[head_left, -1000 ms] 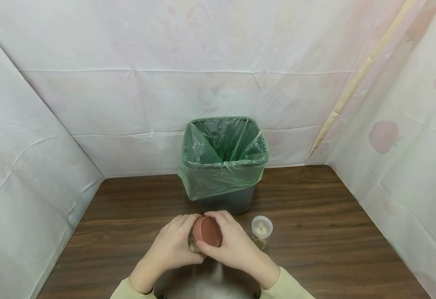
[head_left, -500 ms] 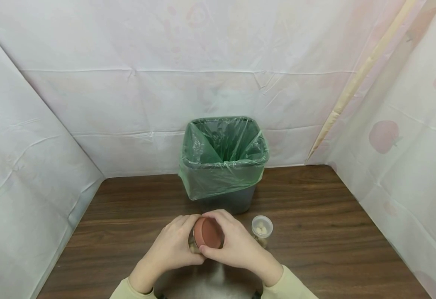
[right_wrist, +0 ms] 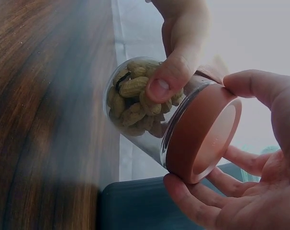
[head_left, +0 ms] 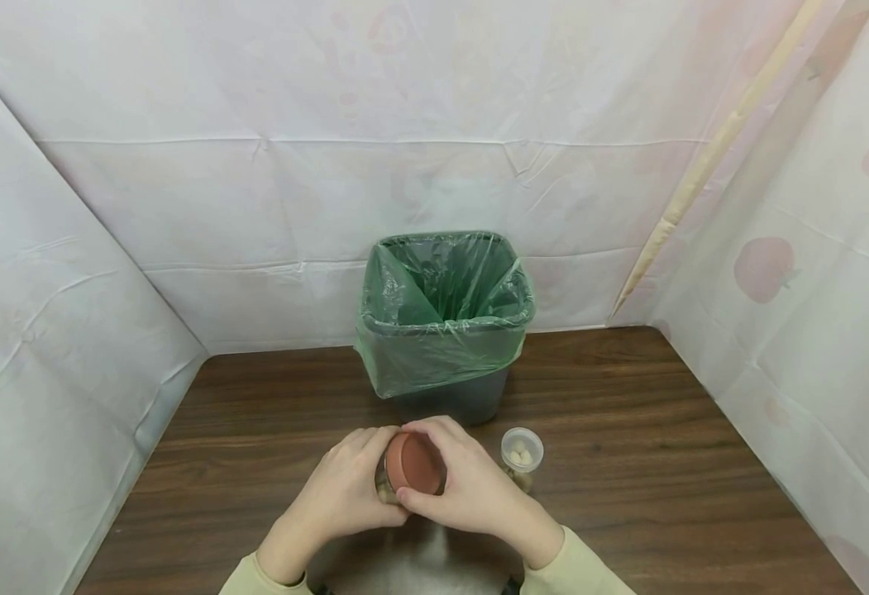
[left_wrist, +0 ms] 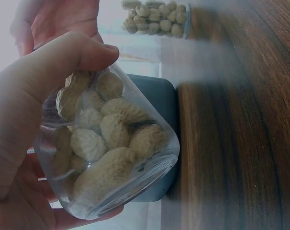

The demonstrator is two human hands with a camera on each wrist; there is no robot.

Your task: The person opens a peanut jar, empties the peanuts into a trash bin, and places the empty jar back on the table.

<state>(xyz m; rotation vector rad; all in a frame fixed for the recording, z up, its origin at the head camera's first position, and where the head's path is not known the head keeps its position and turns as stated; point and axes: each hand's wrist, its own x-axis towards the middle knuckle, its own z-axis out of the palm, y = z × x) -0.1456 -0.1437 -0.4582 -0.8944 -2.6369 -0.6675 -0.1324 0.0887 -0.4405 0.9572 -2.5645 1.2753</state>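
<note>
A clear jar [left_wrist: 111, 139] of unshelled peanuts is held tilted above the table. My left hand [head_left: 348, 483] grips its body, thumb on one side and fingers round the other. The jar's reddish-brown lid [right_wrist: 202, 132] is on its mouth, and my right hand [head_left: 467, 479] holds that lid by the rim between thumb and fingers. Inside the jar, a small dark piece shows among the peanuts in both wrist views. A second, smaller clear jar [head_left: 522, 451] stands to the right of my right hand, with peanuts inside and pale pieces at its top.
Behind the hands stands a dark grey bin [head_left: 471, 401] lined with a green plastic bag [head_left: 441, 359]. The brown wood-grain table [head_left: 642, 479] is bounded by pale printed sheets [head_left: 203, 190] at the back and both sides.
My right hand has shifted slightly round the lid over the last second, and the lid has turned or tilted a little. My left hand and the jar stay in place.
</note>
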